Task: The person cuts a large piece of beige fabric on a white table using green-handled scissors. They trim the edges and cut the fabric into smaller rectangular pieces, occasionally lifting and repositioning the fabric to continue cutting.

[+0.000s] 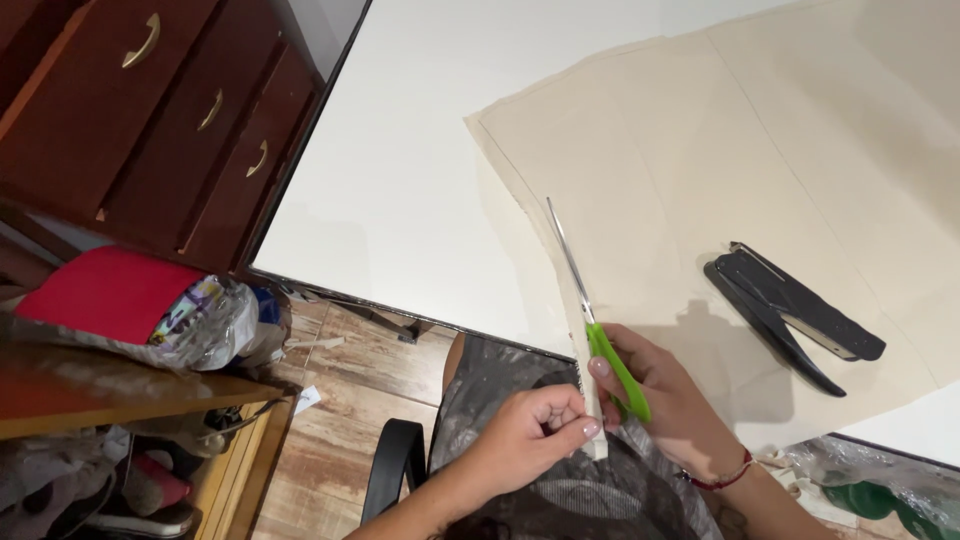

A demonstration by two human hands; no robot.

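Note:
A large sheet of beige fabric (720, 160) lies on a white table (400, 170). My right hand (668, 398) grips green-handled scissors (590, 312) whose blades point away from me along the fabric's left edge. My left hand (535, 432) pinches a narrow strip of the fabric (594, 400) at the near table edge, right beside the scissor handles. The blades lie nearly together over the cloth.
A black stapler (790, 312) rests on the fabric to the right. Dark wooden drawers (170, 120) stand at far left, with a red item and plastic bags (150, 305) on a shelf. A black chair arm (392, 462) sits below the table over the wood floor.

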